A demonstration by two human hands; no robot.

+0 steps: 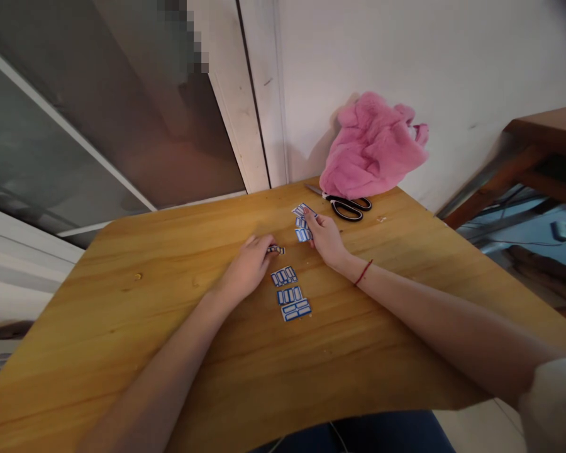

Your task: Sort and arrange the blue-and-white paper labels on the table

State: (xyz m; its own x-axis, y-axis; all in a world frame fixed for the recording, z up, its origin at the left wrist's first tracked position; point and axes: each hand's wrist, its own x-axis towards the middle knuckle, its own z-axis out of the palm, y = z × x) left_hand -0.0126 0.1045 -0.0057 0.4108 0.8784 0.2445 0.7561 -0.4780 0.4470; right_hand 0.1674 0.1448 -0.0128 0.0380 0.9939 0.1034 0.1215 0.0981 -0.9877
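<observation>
Fanned out in my right hand [329, 239] are several small white label stickers with blue borders [303, 234], pinched between thumb and fingers. My left hand [251, 264] is closed on the edge of another blue-bordered label sticker piece [277, 250], low over the table; its fingertips are partly hidden. Nearer to me, in a rough column between my forearms, lie more label pieces: an upper one [283, 276], a middle one [289, 295] and a lower one [296, 309] that touches or overlaps the middle one.
Scissors with black handles [346, 206] lie at the table's far side, blades partly by a pink plush cloth [375, 148] against the wall. A tiny yellowish ring-like bit [138, 276] sits on the wooden table [170, 239] at left. A glass sliding door [122, 113] borders the far left.
</observation>
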